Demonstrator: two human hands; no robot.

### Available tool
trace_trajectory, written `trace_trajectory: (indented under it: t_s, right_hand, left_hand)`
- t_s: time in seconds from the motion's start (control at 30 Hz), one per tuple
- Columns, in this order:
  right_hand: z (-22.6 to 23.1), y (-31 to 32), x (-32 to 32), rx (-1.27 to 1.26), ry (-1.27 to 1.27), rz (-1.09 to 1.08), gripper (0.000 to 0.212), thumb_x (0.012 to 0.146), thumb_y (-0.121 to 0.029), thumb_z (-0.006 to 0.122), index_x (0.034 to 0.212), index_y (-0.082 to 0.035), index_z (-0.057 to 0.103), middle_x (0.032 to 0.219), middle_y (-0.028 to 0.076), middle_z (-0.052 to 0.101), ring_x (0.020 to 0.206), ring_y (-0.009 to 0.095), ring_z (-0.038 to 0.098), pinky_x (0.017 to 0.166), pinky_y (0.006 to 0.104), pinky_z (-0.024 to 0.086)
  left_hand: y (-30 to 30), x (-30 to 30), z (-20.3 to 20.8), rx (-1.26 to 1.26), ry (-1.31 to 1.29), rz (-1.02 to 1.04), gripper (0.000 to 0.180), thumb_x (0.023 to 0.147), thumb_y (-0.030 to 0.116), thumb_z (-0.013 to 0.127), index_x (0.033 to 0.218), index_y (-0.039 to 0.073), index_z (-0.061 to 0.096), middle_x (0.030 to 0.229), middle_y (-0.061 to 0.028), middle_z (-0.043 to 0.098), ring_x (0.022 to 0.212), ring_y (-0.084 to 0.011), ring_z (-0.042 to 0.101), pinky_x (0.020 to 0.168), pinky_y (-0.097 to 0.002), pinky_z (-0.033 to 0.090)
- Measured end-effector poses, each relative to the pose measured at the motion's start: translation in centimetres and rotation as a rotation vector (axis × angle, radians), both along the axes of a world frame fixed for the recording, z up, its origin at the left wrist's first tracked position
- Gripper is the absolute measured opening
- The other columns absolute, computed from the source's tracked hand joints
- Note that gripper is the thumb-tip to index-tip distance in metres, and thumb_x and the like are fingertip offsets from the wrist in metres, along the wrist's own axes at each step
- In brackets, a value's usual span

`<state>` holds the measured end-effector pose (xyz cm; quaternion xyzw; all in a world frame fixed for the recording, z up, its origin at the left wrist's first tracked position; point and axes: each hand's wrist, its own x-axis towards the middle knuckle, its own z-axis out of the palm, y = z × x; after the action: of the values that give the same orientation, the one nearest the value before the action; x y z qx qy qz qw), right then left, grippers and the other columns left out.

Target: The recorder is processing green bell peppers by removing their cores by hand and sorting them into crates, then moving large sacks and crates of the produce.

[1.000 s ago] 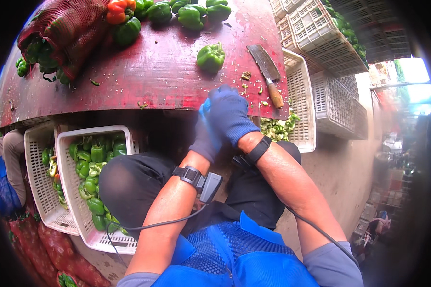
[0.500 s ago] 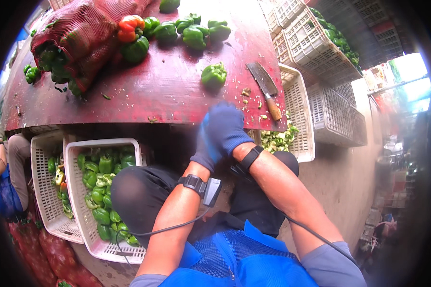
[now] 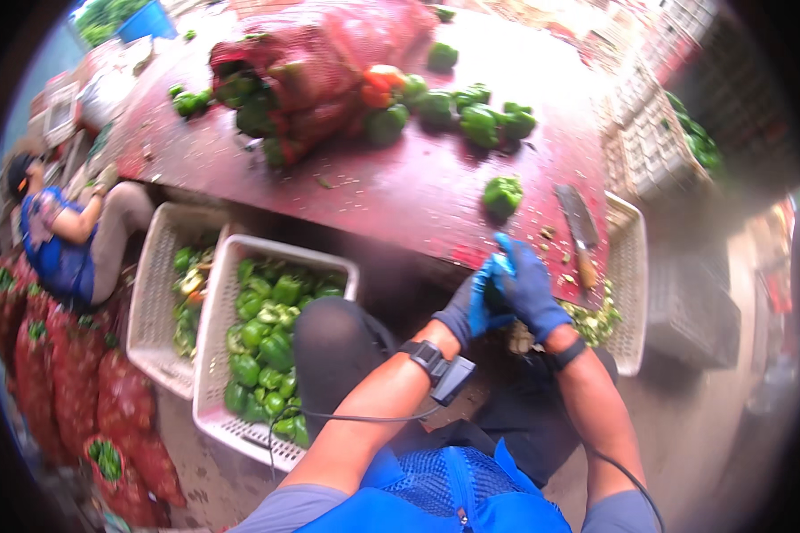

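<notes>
My left hand (image 3: 474, 306) and my right hand (image 3: 526, 289), both in blue and grey gloves, are close together at the table's near edge. Their fingers are curled inward, with a dark patch between them; blur hides whether it is an object or shadow. Just beyond them, a single green bell pepper (image 3: 502, 197) sits on the red table (image 3: 373, 204). To its right lies a knife (image 3: 578, 220) with a broad dark blade, its wooden handle toward me. Pale green pepper scraps (image 3: 600, 322) lie in a white crate (image 3: 633, 311) below the table's right end.
A red mesh sack (image 3: 329, 67) of peppers lies across the table beside a red-orange pepper (image 3: 382, 82) and several green ones. Left of my knees stand a crate (image 3: 206, 382) of green peppers and another crate (image 3: 142, 338). Another person (image 3: 62, 226) sits far left, near full red sacks (image 3: 58, 373).
The view has swung left, so the scene sits farther right and more of the seated person shows. My hands, earlier clasped with the right over the left, are now side by side.
</notes>
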<state>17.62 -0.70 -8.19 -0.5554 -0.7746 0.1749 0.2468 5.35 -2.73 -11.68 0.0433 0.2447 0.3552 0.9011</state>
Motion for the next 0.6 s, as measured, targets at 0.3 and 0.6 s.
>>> trace_trajectory:
  t_s: [0.3,0.6]
  right_hand:
    - [6.4,-3.0,4.7,-0.368,0.702,0.234,0.077,0.082,-0.037,0.071,0.142,0.001,0.041,0.131,0.013,0.055,0.118,0.020,0.053,0.102,0.0331,0.040]
    - [7.7,-2.6,5.5,-0.137,0.448,0.226,0.054,0.084,-0.003,0.059,0.137,0.001,0.048,0.131,0.014,0.057,0.119,0.021,0.054,0.102,0.0327,0.041]
  left_hand:
    - [-0.9,0.9,4.4,0.510,0.203,-0.087,0.048,0.083,0.051,0.062,0.120,0.021,0.059,0.112,-0.0049,0.063,0.103,-0.0243,0.059,0.082,-0.0482,0.050]
    - [0.1,0.3,5.4,1.758,0.885,0.049,0.047,0.083,0.042,0.063,0.119,0.012,0.057,0.112,-0.0139,0.064,0.096,-0.0374,0.064,0.076,-0.0502,0.052]
